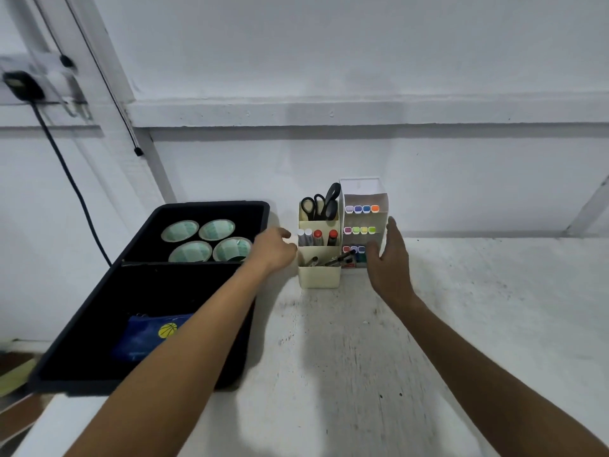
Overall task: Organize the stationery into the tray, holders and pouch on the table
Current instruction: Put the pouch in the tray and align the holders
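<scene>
A cream stepped holder (319,275) stands against the wall with scissors (324,202) in its back cell, markers (316,237) in the middle and pens in front. Right beside it a clear tiered holder (364,192) shows rows of coloured marker caps (362,209). My left hand (273,249) rests loosely curled at the cream holder's left side, holding nothing visible. My right hand (390,258) is spread flat against the clear holder's right side. A black tray (99,324) on the left holds several tape rolls (206,240) at the back and a blue pouch (148,338) in front.
The white table (428,324) runs right and toward me. A white wall with a ledge rises just behind the holders. A black cable (71,183) hangs from a plug at the upper left. The tray overhangs the table's left edge.
</scene>
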